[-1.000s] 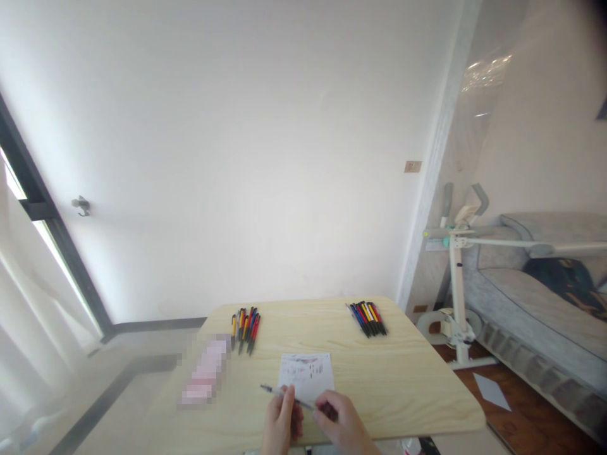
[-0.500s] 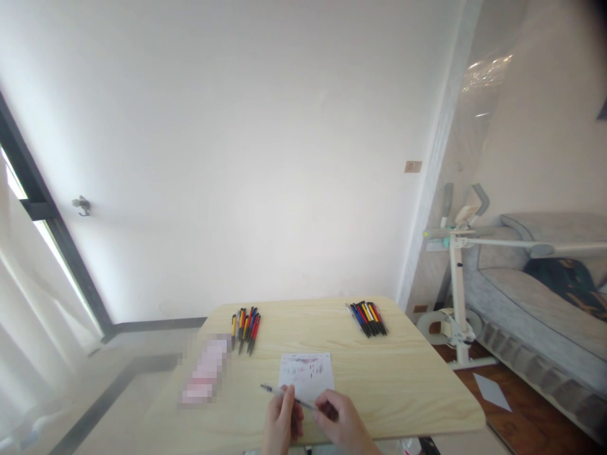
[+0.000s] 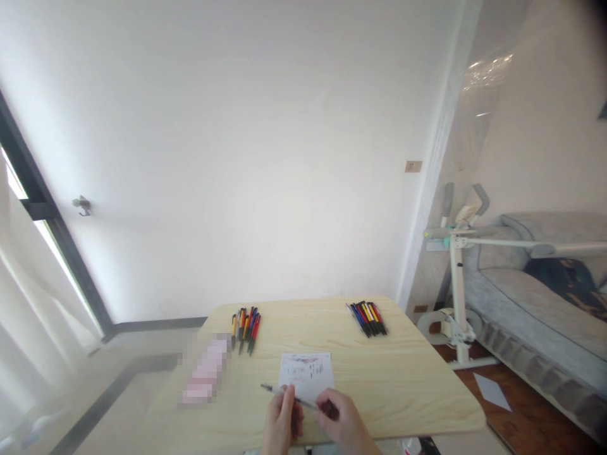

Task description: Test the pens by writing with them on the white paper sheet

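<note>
Both my hands hold one thin clear pen (image 3: 277,392) over the near edge of the light wooden table (image 3: 408,379). My left hand (image 3: 281,424) pinches its middle, and my right hand (image 3: 342,422) grips its right end with the fingers curled. The pen's tip points left. Just beyond my hands lies a small white paper (image 3: 306,374) with red and blue scribbles.
A bunch of coloured pens (image 3: 245,327) lies at the far left of the table and another bunch of pens (image 3: 367,317) at the far right. A blurred pink item (image 3: 205,370) lies at the left. A white stand (image 3: 456,278) and grey sofa (image 3: 540,297) are to the right.
</note>
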Demonstrator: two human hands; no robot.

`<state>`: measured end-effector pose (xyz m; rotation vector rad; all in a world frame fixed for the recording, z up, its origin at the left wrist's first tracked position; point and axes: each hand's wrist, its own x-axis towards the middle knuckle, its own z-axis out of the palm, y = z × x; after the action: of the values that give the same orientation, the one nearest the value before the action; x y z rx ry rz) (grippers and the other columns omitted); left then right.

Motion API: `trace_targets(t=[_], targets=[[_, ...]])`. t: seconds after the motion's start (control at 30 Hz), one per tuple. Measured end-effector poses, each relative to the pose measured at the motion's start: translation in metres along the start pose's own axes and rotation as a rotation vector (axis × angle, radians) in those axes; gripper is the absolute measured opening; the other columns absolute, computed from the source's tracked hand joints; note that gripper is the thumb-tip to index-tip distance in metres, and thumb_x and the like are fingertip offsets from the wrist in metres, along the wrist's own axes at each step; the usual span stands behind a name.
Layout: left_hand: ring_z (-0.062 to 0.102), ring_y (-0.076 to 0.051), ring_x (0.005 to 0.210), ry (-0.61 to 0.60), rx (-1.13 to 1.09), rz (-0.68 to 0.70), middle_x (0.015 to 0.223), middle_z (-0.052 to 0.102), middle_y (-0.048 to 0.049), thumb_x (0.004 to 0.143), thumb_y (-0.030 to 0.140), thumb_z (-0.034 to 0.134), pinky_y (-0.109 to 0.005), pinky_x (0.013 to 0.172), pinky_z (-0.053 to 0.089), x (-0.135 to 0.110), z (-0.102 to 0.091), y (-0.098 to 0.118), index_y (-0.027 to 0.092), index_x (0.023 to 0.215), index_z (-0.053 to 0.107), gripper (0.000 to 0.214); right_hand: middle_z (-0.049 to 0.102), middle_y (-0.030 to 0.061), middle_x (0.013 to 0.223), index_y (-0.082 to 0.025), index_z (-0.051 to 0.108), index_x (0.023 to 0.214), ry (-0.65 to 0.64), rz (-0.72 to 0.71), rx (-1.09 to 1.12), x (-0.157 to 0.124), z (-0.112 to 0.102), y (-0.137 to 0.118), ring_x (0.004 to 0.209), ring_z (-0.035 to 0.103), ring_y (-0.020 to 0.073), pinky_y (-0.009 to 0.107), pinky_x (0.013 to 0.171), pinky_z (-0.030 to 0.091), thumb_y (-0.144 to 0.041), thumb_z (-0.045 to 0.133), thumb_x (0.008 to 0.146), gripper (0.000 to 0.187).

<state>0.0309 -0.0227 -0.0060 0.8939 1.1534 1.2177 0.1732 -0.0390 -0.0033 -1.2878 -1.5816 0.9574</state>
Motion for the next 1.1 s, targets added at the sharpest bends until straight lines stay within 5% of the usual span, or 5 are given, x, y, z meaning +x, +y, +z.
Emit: trace_targets(t=[0.53,1.1], targets=[[0.041,-0.008,0.029,0.009,0.012,0.002,0.037,0.048,0.0052,0.061,0.07,0.051,-0.02,0.031,0.028,0.001,-0.002,-0.004,0.018,0.049,0.046,0.054,0.048,-0.0034,0.059,-0.016,0.053,0.068,-0.026,-0.016,-0.026,-0.002,0.001,0.001,0.055,0.043,0.0104,0.021,0.052,0.032,-0.017,0.055,0.069,0.002],[0.041,-0.009,0.029,-0.013,0.044,0.014,0.036,0.046,0.0048,0.063,0.07,0.048,-0.021,0.031,0.028,0.002,-0.003,-0.003,0.018,0.048,0.045,0.054,0.057,0.0011,0.062,-0.015,0.058,0.064,-0.044,-0.056,-0.109,-0.005,-0.003,-0.009,0.061,0.052,0.0132,0.022,0.057,0.034,-0.039,0.038,0.087,0.039]])
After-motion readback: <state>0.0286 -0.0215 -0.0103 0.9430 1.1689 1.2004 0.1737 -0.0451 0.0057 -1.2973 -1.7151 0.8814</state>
